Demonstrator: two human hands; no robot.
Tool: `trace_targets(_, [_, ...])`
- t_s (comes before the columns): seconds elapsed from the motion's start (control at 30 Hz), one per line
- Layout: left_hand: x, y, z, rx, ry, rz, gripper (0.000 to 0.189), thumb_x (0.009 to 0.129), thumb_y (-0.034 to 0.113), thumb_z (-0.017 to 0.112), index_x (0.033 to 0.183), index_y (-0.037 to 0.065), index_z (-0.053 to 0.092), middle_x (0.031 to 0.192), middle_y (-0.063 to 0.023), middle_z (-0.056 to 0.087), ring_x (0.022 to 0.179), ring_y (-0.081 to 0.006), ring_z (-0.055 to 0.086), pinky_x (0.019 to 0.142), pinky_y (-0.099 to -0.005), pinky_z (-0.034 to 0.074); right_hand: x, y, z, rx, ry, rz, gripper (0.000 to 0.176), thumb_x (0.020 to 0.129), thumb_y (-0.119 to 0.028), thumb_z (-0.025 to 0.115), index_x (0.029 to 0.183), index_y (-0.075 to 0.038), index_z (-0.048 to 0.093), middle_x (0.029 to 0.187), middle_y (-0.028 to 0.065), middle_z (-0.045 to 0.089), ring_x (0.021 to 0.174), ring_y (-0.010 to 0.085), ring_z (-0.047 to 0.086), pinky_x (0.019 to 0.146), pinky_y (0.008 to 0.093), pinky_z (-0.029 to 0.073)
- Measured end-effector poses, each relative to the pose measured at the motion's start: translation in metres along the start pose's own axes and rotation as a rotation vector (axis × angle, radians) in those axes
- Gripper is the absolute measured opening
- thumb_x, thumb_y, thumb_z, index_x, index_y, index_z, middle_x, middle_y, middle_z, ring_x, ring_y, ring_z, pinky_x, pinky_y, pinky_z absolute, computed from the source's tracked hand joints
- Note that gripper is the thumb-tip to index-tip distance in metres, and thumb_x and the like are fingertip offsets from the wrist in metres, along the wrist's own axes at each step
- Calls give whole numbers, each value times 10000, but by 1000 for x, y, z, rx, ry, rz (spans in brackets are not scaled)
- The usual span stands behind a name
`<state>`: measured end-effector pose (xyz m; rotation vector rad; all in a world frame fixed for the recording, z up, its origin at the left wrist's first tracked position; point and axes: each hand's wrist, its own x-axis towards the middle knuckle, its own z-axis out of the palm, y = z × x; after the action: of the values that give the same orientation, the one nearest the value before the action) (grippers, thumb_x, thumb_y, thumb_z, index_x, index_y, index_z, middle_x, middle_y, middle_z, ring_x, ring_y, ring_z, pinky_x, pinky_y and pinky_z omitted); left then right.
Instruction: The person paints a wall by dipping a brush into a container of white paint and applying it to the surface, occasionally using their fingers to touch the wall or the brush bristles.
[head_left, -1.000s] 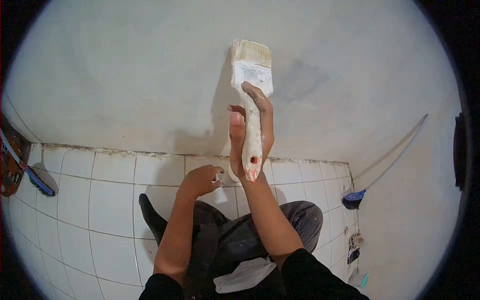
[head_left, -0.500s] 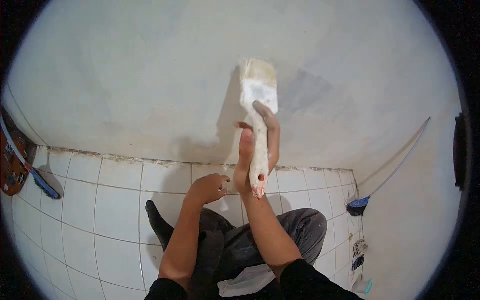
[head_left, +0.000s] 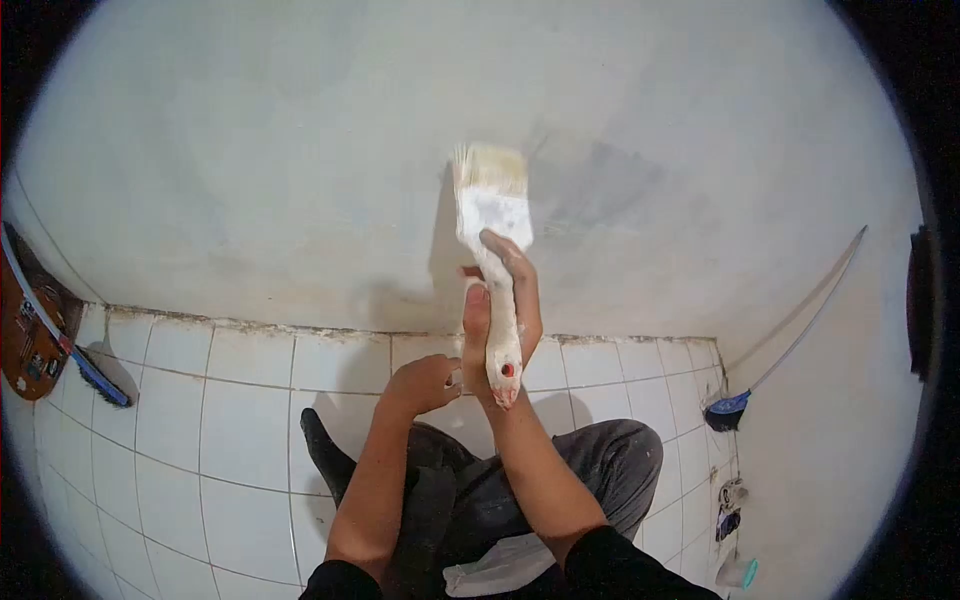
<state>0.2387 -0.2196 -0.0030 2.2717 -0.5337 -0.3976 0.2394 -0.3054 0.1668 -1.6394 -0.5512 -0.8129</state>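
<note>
My right hand (head_left: 520,290) is closed around the handle of a wide flat paintbrush (head_left: 500,260). White paint coats the handle and ferrule, with red showing at the handle's hole and end. The pale bristles point up at the wall (head_left: 330,200), close over its surface beside a darker grey patch. Lower and to the left, my left hand (head_left: 422,385) hovers over my lap with its fingers loosely bent and apart, holding nothing that shows.
White floor tiles (head_left: 245,400) meet the wall along a rough, stained edge. A blue brush (head_left: 103,385) leans at the left beside a brown board (head_left: 30,345). Against the right wall stands a long-handled blue broom (head_left: 727,410). Small items and a cup (head_left: 737,572) lie below it.
The paintbrush and my right hand have moved down and slightly left along the wall. My left hand stays bent in nearly the same place. The view has shifted slightly.
</note>
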Motion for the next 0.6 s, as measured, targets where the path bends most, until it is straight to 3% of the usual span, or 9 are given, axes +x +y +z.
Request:
trace_targets(0.17, [-4, 6, -6, 47, 45, 73, 349, 829, 283, 672, 1131, 109, 647, 956, -139, 677, 927, -330, 661, 804, -465, 524, 28, -7, 10, 39, 19, -48, 386, 975, -147, 552, 1335, -6, 535, 1305, 182, 597, 1183, 260, 596, 999, 346, 456])
trace_targets(0.3, [-5, 1, 0, 56, 82, 54, 332, 831, 292, 673, 1100, 97, 649, 947, -141, 678, 926, -328, 662, 802, -463, 524, 2, 19, 5, -49, -25, 64, 414, 990, -187, 554, 1363, -11, 520, 1312, 188, 594, 1208, 255, 575, 1026, 351, 428])
trace_targets(0.37, [3, -11, 12, 32, 97, -17, 325, 834, 296, 673, 1082, 89, 644, 949, -135, 678, 926, -324, 661, 803, -458, 527, -20, 26, 1, -58, -45, 220, 412, 999, -206, 542, 1362, -11, 527, 1293, 119, 586, 923, 137, 592, 834, 277, 499])
trace_targets(0.43, [9, -23, 18, 29, 59, 29, 334, 833, 294, 679, 1098, 94, 646, 949, -131, 680, 926, -322, 661, 806, -455, 526, -33, 20, -5, -91, -60, 274, 406, 993, -195, 543, 1351, -4, 531, 1275, 119, 603, 996, 143, 592, 879, 290, 491])
trace_targets(0.57, [3, -13, 9, -3, 71, 73, 376, 836, 280, 699, 1168, 111, 647, 960, -118, 682, 936, -313, 658, 815, -448, 523, -30, 13, -23, -127, -138, 173, 386, 988, -157, 534, 1324, 32, 530, 1292, 135, 604, 1115, 164, 576, 920, 301, 480])
trace_targets(0.6, [0, -8, 5, -4, 67, 73, 376, 836, 280, 699, 1168, 111, 647, 960, -118, 682, 936, -313, 658, 815, -448, 523, -20, 8, -24, -95, -91, 91, 363, 969, -132, 538, 1301, 16, 549, 1263, 168, 606, 1135, 230, 588, 961, 339, 463])
